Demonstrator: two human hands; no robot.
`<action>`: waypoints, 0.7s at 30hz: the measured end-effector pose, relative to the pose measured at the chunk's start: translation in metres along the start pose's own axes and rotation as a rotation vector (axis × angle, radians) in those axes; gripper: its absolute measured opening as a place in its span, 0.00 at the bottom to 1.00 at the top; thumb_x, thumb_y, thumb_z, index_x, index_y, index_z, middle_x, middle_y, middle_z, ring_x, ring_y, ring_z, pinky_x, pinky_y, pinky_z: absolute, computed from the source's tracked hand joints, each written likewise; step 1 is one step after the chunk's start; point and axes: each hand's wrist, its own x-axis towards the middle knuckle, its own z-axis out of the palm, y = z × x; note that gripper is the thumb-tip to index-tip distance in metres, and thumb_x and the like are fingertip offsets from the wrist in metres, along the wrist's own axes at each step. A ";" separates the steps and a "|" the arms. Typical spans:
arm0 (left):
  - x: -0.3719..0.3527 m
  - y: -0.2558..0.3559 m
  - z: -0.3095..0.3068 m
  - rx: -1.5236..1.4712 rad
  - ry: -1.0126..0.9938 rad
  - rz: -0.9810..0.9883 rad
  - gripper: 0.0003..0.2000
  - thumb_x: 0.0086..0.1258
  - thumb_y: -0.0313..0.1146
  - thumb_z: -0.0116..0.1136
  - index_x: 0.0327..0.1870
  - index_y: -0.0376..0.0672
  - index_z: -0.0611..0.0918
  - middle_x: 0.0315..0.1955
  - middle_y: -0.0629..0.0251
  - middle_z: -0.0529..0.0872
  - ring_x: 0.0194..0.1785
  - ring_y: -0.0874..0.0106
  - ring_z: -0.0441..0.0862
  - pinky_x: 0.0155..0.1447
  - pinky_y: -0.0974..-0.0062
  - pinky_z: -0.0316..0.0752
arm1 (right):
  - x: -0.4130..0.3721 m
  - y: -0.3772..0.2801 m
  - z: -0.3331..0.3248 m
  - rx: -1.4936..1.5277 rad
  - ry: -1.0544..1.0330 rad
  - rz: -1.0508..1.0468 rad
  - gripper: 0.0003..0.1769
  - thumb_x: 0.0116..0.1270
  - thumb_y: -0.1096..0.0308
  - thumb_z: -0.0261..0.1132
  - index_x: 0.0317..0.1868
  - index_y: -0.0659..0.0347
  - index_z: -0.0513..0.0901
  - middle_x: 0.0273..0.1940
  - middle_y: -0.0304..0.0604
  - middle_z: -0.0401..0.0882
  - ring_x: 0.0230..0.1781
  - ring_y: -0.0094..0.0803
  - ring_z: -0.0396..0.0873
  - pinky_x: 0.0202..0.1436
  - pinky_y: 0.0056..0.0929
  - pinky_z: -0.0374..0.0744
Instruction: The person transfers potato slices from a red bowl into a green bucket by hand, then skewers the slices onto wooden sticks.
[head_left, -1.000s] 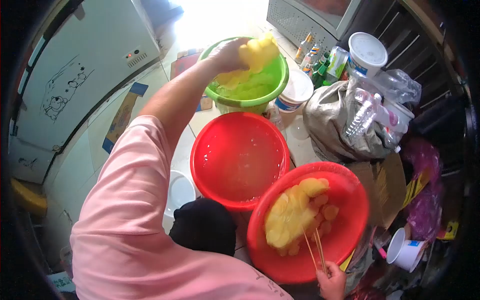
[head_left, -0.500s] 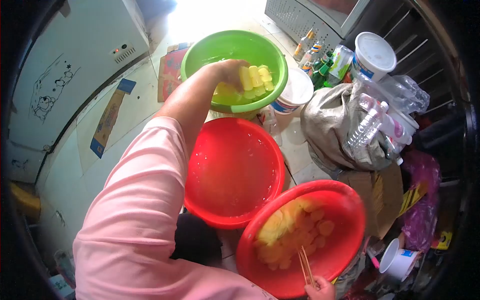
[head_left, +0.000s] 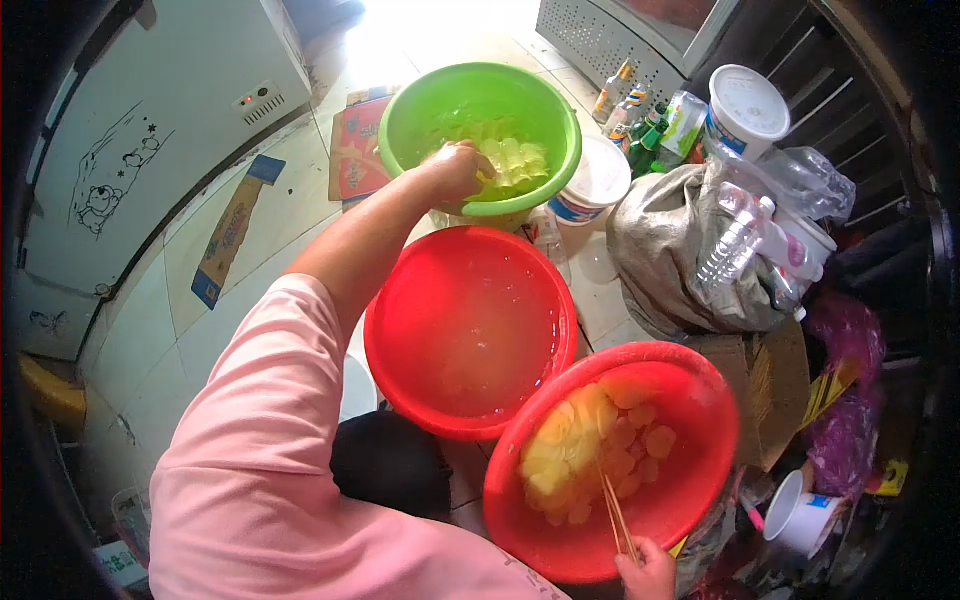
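My left hand point(head_left: 460, 172) is over the near side of the green basin point(head_left: 395, 140). Its fingers curve loosely down beside pale yellow, round slices point(head_left: 515, 163) lying in the water, which look like potato. The fingertips are partly hidden, and no slice shows held in them. At the bottom, my right hand point(head_left: 648, 572) is closed round thin wooden skewers point(head_left: 617, 515). The skewers' far ends reach among more yellow slices point(head_left: 570, 435) in the tilted red basin point(head_left: 695, 480).
Between them stands another red basin point(head_left: 470, 330) with cloudy water. A lidded white bucket point(head_left: 598, 175), glass bottles point(head_left: 648, 140) and a grey sack point(head_left: 655, 235) with plastic bottles lie right. A white freezer point(head_left: 180, 90) stands left, and flattened cardboard point(head_left: 235, 230) is on the floor.
My left hand has let go of the row of yellow slices, which now lie spread in the green basin's water. The hand has drawn slightly back. My right hand still holds the skewers.
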 end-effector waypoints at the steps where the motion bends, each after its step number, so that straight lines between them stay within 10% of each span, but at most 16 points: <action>1: 0.003 -0.003 0.003 -0.018 -0.028 -0.036 0.15 0.54 0.31 0.63 0.45 0.53 0.85 0.51 0.54 0.78 0.58 0.57 0.73 0.64 0.65 0.67 | 0.000 -0.001 0.000 0.000 -0.006 0.013 0.17 0.60 0.63 0.63 0.47 0.61 0.79 0.30 0.40 0.79 0.31 0.27 0.76 0.36 0.29 0.75; 15: -0.010 0.018 -0.003 0.008 0.020 -0.228 0.15 0.58 0.32 0.55 0.47 0.56 0.84 0.47 0.57 0.81 0.54 0.60 0.76 0.60 0.64 0.70 | 0.006 0.009 0.004 -0.005 -0.023 -0.028 0.15 0.61 0.65 0.63 0.47 0.63 0.78 0.30 0.40 0.78 0.33 0.25 0.75 0.38 0.27 0.75; 18: -0.053 0.041 -0.013 -0.107 0.467 0.113 0.08 0.59 0.31 0.55 0.38 0.45 0.84 0.40 0.59 0.84 0.48 0.61 0.80 0.54 0.64 0.74 | 0.006 0.017 0.006 0.019 -0.027 -0.002 0.16 0.60 0.66 0.63 0.47 0.63 0.78 0.32 0.44 0.80 0.34 0.30 0.78 0.39 0.29 0.75; 21: -0.113 0.068 -0.008 -0.442 0.186 0.129 0.10 0.59 0.32 0.57 0.40 0.42 0.83 0.41 0.57 0.83 0.47 0.62 0.81 0.54 0.63 0.74 | 0.008 0.042 0.017 0.192 0.042 -0.013 0.11 0.55 0.75 0.64 0.40 0.66 0.80 0.27 0.32 0.76 0.27 0.16 0.72 0.30 0.19 0.72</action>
